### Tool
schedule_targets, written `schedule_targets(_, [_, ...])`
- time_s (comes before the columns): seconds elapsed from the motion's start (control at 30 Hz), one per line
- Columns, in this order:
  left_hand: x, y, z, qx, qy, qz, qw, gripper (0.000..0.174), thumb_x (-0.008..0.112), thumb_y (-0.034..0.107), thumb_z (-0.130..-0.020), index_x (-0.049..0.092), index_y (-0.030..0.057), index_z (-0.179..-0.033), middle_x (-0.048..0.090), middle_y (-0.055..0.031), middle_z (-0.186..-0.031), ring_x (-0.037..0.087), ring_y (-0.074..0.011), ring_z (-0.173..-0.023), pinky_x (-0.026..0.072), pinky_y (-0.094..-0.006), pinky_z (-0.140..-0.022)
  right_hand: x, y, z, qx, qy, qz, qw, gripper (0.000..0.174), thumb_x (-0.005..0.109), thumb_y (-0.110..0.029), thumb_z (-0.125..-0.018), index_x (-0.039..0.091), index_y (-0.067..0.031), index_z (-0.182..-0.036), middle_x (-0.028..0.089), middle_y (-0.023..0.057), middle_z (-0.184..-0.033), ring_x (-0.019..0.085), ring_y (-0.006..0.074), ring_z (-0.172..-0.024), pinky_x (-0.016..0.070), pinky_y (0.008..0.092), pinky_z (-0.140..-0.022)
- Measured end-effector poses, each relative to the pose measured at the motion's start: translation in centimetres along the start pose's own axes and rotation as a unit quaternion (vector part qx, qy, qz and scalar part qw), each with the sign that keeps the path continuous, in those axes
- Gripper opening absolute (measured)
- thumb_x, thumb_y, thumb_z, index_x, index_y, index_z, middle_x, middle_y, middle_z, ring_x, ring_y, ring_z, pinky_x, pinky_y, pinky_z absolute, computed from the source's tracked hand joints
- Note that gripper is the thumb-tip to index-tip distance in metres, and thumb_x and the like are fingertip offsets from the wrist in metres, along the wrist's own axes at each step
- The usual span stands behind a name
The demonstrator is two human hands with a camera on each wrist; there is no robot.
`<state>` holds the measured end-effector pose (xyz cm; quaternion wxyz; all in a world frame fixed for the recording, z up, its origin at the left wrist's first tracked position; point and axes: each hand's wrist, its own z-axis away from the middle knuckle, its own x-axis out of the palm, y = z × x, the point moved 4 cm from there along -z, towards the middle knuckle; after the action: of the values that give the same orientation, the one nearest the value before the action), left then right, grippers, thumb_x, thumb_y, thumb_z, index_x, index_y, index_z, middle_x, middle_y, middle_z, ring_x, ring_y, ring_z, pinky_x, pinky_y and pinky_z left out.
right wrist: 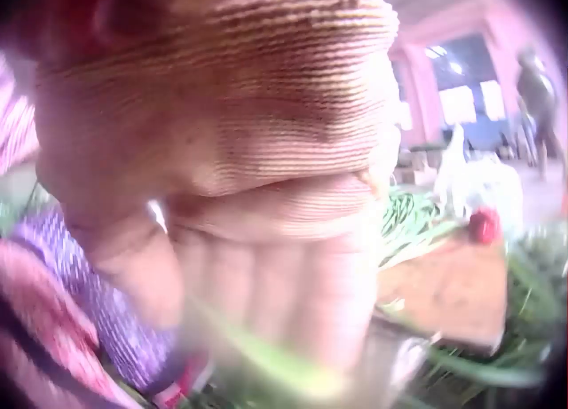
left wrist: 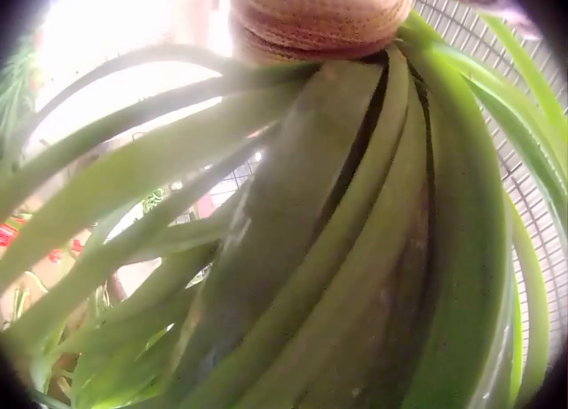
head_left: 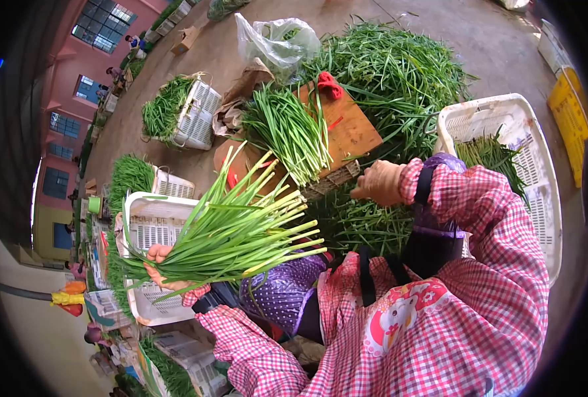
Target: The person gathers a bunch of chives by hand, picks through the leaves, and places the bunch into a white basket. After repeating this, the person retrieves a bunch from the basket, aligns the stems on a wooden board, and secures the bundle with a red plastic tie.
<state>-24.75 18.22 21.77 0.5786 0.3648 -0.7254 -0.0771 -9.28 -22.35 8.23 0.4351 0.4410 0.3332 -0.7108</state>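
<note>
My left hand (head_left: 161,264) grips a loose, fanned bunch of garlic chives (head_left: 241,231) by the leafy end, their pale cut ends pointing right. In the left wrist view, broad green blades (left wrist: 355,231) spread from under the knit glove and hide the fingers. My right hand (head_left: 381,183), over loose greens (head_left: 373,221), reaches past the purple dotted sleeve cover. In the right wrist view its fingers (right wrist: 266,276) look nearly straight, with a blurred green blade (right wrist: 275,365) across the fingertips. Another chive bundle (head_left: 287,129) lies on a wooden board (head_left: 353,132).
Bundled red string (head_left: 329,85) sits on the board's far edge. Behind it spreads a big heap of chives (head_left: 393,66). A white basket (head_left: 539,165) holding greens stands right; another white basket (head_left: 165,205) stands left, below the held bunch. A clear plastic bag (head_left: 277,46) lies behind.
</note>
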Motion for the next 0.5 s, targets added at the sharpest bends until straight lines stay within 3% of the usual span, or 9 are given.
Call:
schedule_targets(0.07, [0.1, 0.0, -0.2, -0.006, -0.011, 0.008, 1.0, 0.019, 0.051, 0.031, -0.093, 0.049, 0.0124, -0.09, 0.055, -0.0008, -0.079, 0.058, -0.0158, -0.085, 0.0541, -0.0393, -0.072, -2.6, 0.1, 1.2, -0.028, 0.197, -0.16, 0.967, 0.031, 0.061, -0.018, -0.077, 0.059, -0.0155, -0.108, 0.063, 0.0091, -0.082, 0.063, 0.0305, -0.079, 0.05, 0.0412, -0.066])
schedule_targets(0.1, [0.1, 0.0, -0.2, -0.003, -0.011, 0.01, 1.0, 0.018, 0.052, 0.03, -0.092, 0.049, 0.0123, -0.09, 0.055, -0.0014, -0.08, 0.058, -0.0161, -0.085, 0.0539, -0.0387, -0.073, -3.1, 0.1, 1.2, -0.028, 0.196, -0.163, 0.967, 0.031, 0.061, -0.018, -0.077, 0.059, -0.0155, -0.108, 0.063, 0.0091, -0.082, 0.063, 0.0305, -0.079, 0.05, 0.0412, -0.066])
schedule_targets(0.17, [-0.3, 0.1, -0.4, -0.013, -0.021, 0.025, 0.999, 0.016, 0.054, 0.028, -0.091, 0.048, 0.0125, -0.09, 0.055, -0.0023, -0.08, 0.058, -0.0169, -0.085, 0.0531, -0.037, -0.075, -5.6, 0.3, 1.2, -0.032, 0.356, -0.262, 0.896, 0.018, 0.06, -0.024, -0.08, 0.062, -0.0163, -0.096, 0.062, 0.0124, -0.072, 0.061, 0.0323, -0.07, 0.049, 0.0409, -0.061])
schedule_targets(0.27, [1.4, -1.3, -0.4, -0.028, -0.036, 0.05, 0.998, 0.016, 0.055, 0.028, -0.09, 0.048, 0.013, -0.09, 0.055, -0.0021, -0.079, 0.057, -0.0169, -0.084, 0.0525, -0.0361, -0.075, -7.8, -0.3, 0.3, -0.088, 0.429, -0.282, 0.854, 0.018, 0.061, -0.029, -0.081, 0.062, -0.0167, -0.095, 0.058, 0.0123, -0.062, 0.058, 0.0336, -0.06, 0.047, 0.0422, -0.056])
schedule_targets(0.3, [1.5, -1.5, -0.3, -0.04, -0.064, 0.06, 0.995, 0.017, 0.052, 0.03, -0.091, 0.049, 0.0135, -0.094, 0.057, -0.0009, -0.086, 0.056, -0.0134, -0.087, 0.05, -0.0401, -0.081, -9.0, -1.0, 0.6, -0.083, 0.422, -0.255, 0.866, 0.023, 0.06, -0.032, -0.082, 0.061, -0.019, -0.101, 0.056, 0.0121, -0.059, 0.057, 0.0339, -0.056, 0.0455, 0.0434, -0.052])
schedule_targets(0.33, [1.7, -1.6, -0.3, -0.041, -0.064, 0.061, 0.995, 0.017, 0.052, 0.03, -0.091, 0.049, 0.0135, -0.094, 0.057, -0.0009, -0.086, 0.056, -0.0134, -0.087, 0.05, -0.0401, -0.081, -9.5, -1.5, 0.1, -0.07, 0.418, -0.198, 0.884, 0.035, 0.064, -0.034, -0.08, 0.058, -0.0202, -0.112, 0.056, 0.0104, -0.057, 0.056, 0.0319, -0.05, 0.0446, 0.0412, -0.046])
schedule_targets(0.4, [2.0, -1.9, -0.3, -0.053, -0.06, 0.067, 0.995, 0.015, 0.053, 0.029, -0.09, 0.048, 0.015, -0.092, 0.056, -0.0011, -0.086, 0.056, -0.0131, -0.087, 0.0489, -0.0414, -0.081, -10.3, -2.4, -0.7, -0.055, 0.335, -0.156, 0.928, 0.045, 0.062, -0.039, -0.081, 0.054, -0.0224, -0.122, 0.051, 0.0105, -0.05, 0.054, 0.0319, -0.046, 0.0416, 0.0427, -0.042])
schedule_targets(0.43, [1.6, -1.7, -0.4, -0.06, -0.055, 0.077, 0.994, 0.014, 0.053, 0.029, -0.09, 0.047, 0.0159, -0.09, 0.055, -0.0003, -0.085, 0.055, -0.0124, -0.086, 0.0479, -0.0422, -0.08, -9.9, -2.8, -1.7, -0.063, 0.347, -0.144, 0.925, 0.048, 0.06, -0.041, -0.082, 0.05, -0.0229, -0.125, 0.047, 0.0103, -0.047, 0.052, 0.0318, -0.044, 0.0393, 0.0438, -0.04])
schedule_targets(0.5, [1.1, -1.6, -0.6, -0.065, -0.068, 0.083, 0.992, 0.014, 0.053, 0.028, -0.09, 0.047, 0.0157, -0.091, 0.054, -0.0001, -0.085, 0.055, -0.0126, -0.086, 0.0473, -0.0419, -0.081, -9.2, -3.4, -3.2, -0.06, 0.33, -0.127, 0.933, 0.033, 0.059, -0.038, -0.082, 0.057, -0.0169, -0.107, 0.052, 0.0113, -0.054, 0.055, 0.0341, -0.05, 0.0416, 0.0456, -0.046])
